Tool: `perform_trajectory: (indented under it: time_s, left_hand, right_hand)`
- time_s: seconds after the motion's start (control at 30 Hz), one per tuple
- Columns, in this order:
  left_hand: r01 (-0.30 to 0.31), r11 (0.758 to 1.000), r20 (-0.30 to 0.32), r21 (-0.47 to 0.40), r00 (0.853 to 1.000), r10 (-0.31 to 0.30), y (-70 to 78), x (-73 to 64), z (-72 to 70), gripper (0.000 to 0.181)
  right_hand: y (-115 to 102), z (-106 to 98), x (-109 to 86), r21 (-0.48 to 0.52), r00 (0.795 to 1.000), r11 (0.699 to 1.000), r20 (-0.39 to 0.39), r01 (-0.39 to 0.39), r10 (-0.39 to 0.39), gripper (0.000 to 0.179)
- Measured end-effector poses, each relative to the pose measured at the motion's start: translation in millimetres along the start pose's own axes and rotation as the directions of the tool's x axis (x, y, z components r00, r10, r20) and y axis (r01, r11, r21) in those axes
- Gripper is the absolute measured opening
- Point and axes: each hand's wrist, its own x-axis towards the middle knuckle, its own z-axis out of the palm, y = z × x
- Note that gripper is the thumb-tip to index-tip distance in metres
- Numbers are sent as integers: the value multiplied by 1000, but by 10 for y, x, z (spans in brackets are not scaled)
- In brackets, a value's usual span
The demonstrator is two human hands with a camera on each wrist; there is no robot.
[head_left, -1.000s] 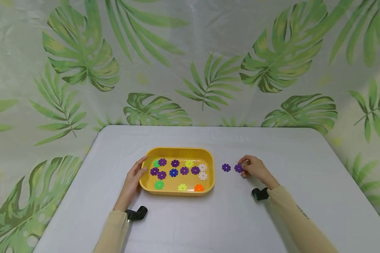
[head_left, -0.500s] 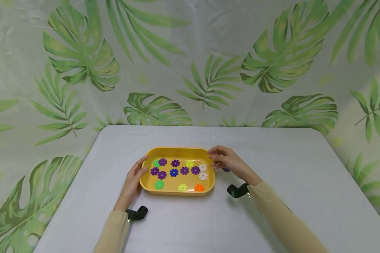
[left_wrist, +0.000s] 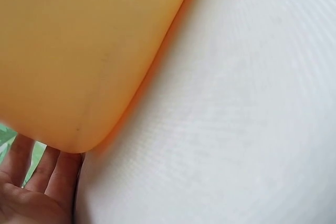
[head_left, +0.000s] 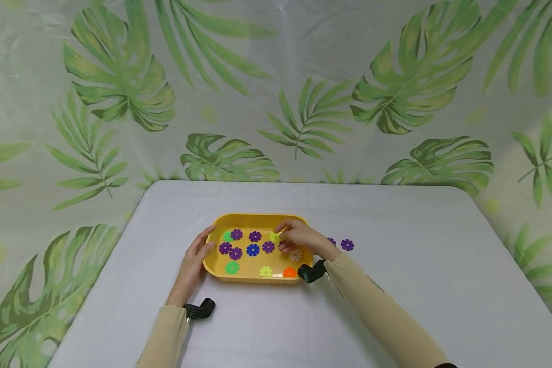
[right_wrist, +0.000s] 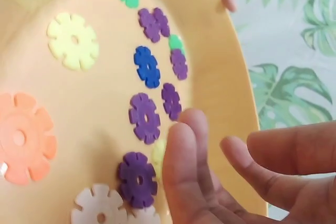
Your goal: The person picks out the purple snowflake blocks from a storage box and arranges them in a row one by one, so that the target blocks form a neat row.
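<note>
My left hand [head_left: 193, 261] holds the left end of a yellow plastic tray [head_left: 253, 279], thumb at the rim and fingers along the outer wall. In the left wrist view its fingers [left_wrist: 62, 177] show at the tray's corner. My right hand [head_left: 304, 239] hovers over the tray's right part, fingers loosely bent and apart, with nothing between them. Nearest to its fingertips in the right wrist view are a purple snowflake disc [right_wrist: 137, 179] and a mostly hidden yellow one. A blue disc [head_left: 253, 250], several purple ones and an orange disc [head_left: 289, 272] lie flat in the tray.
Two purple discs lie on the white table to the right of the tray, the outer disc [head_left: 347, 245] in full view and the other partly behind my right wrist. A leaf-patterned cloth [head_left: 303, 92] hangs behind the table [head_left: 395, 214].
My right hand has let go of the purple disc on the table and moved left, over the tray. The left hand has stayed at the tray's left end.
</note>
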Motion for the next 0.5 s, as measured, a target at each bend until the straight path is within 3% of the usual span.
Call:
perform_trajectory:
  time_s: [0.2,0.5]
  left_hand:
    - [-5,1000,9,-12,1000,5,6,-2,-8,46]
    - [-12,1000,1,7,1000,12,-24,11,-17,45]
  right_hand:
    - [-4,-4,45,-46,998,997,33,-57,59,30]
    - [-25,55,121,-116,984,977,-9,-180,180,27]
